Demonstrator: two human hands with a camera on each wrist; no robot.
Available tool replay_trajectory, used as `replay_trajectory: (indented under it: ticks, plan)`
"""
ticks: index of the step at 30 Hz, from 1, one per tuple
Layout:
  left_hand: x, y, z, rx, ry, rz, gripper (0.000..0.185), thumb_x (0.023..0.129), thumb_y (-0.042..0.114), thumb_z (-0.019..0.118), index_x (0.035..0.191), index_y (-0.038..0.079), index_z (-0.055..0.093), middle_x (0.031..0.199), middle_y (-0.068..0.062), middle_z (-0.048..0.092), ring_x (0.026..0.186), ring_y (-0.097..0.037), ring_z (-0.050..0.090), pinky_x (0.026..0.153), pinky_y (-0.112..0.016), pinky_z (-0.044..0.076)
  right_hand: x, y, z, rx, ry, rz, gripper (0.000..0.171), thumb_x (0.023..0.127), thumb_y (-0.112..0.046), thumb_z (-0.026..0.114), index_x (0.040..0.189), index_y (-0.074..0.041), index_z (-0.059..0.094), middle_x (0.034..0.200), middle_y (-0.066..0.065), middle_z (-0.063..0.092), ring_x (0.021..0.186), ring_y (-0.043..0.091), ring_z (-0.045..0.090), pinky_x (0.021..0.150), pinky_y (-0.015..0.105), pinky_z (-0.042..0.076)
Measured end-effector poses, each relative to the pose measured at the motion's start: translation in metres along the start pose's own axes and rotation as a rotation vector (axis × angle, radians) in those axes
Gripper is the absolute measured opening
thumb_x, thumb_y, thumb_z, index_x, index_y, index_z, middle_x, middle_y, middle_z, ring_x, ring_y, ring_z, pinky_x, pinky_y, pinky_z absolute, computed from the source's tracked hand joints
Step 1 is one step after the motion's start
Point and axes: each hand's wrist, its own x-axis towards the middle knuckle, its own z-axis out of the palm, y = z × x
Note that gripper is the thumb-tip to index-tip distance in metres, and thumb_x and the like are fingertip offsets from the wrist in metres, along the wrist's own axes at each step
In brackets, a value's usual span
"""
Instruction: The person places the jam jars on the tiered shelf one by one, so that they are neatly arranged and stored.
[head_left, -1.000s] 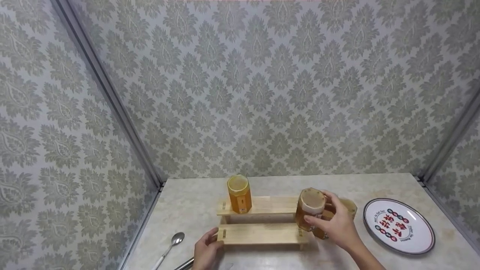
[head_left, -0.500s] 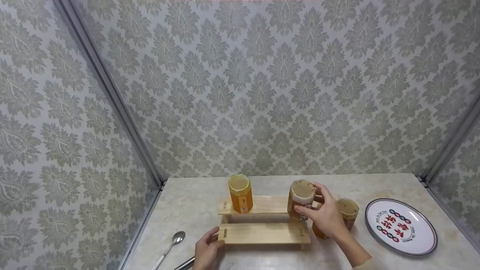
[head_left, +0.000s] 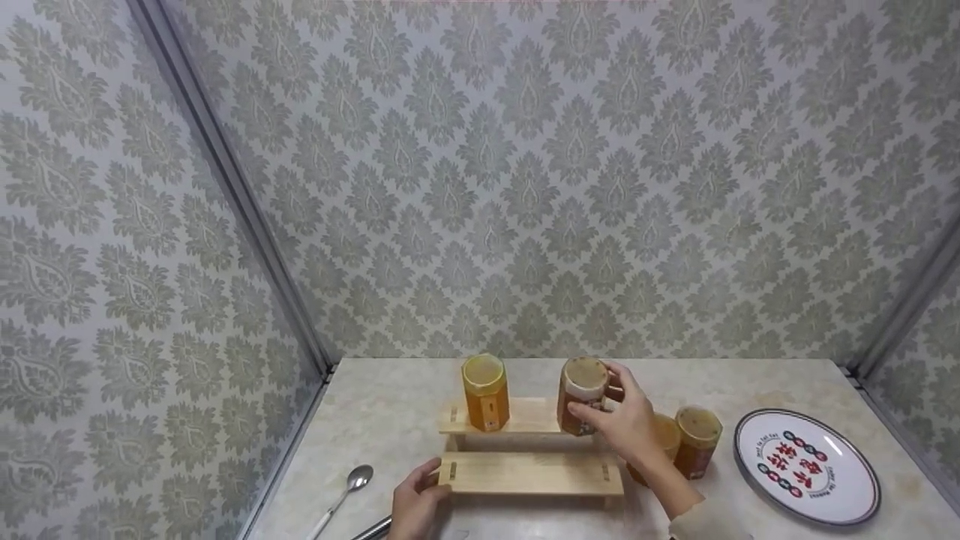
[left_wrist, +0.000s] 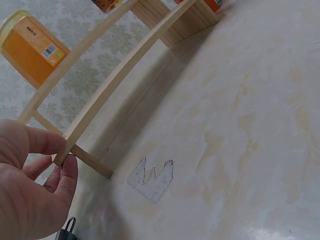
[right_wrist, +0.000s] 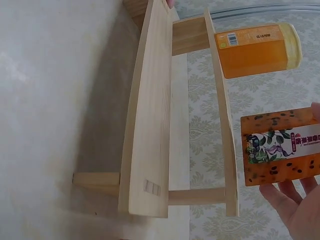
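The speckled jar sits in the grip of my right hand, fingers curled round its side, low in the centre of the frame and now at the right end of the wooden rack's upper step; a second ago I held it further right and lower, off the rack's end by the other jars. My left hand still pinches the lower step's left corner, thumb on top. The honey jar stands on the upper step to the left, as before. Two more jars stand on the tabletop just right of my wrist, then a printed plate at lower right. A spoon lies at lower left.
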Motion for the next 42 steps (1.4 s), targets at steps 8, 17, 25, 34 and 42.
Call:
replay_trajectory:
  ticks: [8,17,25,34,42]
  plan:
    - [-0.003,-0.002,0.000,-0.074,-0.022,0.062,0.057,0.071,-0.010,0.064,0.127,-0.013,0.051,0.109,-0.025,0.062,0.098,-0.028,0.061,0.076,-0.032,0.055,0.006,0.010,0.013,-0.036,0.028,0.018,0.082,0.063,-0.035,0.087,0.133,-0.025,0.047,0.116,0.009,0.055,0.106,0.027,0.059,0.083,0.040,0.053]
    - [-0.002,0.000,0.000,-0.090,-0.026,0.041,0.059,0.072,-0.010,0.064,0.129,-0.013,0.049,0.109,-0.026,0.062,0.096,-0.027,0.062,0.076,-0.034,0.055,0.002,-0.012,0.013,-0.025,0.011,0.053,0.079,0.067,-0.022,0.087,0.135,-0.017,0.047,0.119,0.013,0.054,0.110,0.031,0.055,0.085,0.043,0.052]
    - [-0.001,0.000,0.001,-0.110,-0.038,0.024,0.060,0.072,-0.011,0.063,0.130,-0.013,0.048,0.109,-0.026,0.061,0.093,-0.026,0.062,0.075,-0.037,0.056,0.003,-0.008,0.008,-0.024,-0.013,0.045,0.084,0.066,-0.026,0.087,0.138,-0.016,0.044,0.123,0.014,0.053,0.112,0.032,0.055,0.087,0.044,0.051]
    - [0.002,-0.001,0.004,-0.059,0.015,-0.017,0.059,0.071,-0.011,0.064,0.129,-0.009,0.051,0.111,-0.024,0.061,0.095,-0.026,0.062,0.076,-0.034,0.055,0.001,-0.002,-0.013,0.022,-0.060,0.022,0.085,0.067,-0.031,0.086,0.139,-0.022,0.041,0.130,0.009,0.049,0.118,0.030,0.050,0.091,0.050,0.048]
    - [0.003,-0.002,0.005,-0.073,0.009,-0.021,0.060,0.071,-0.011,0.064,0.130,-0.010,0.050,0.111,-0.025,0.061,0.092,-0.026,0.063,0.074,-0.036,0.056,-0.002,-0.001,-0.047,-0.067,-0.045,-0.027,0.081,0.071,-0.029,0.084,0.139,-0.023,0.040,0.132,0.009,0.048,0.120,0.030,0.049,0.092,0.056,0.045]
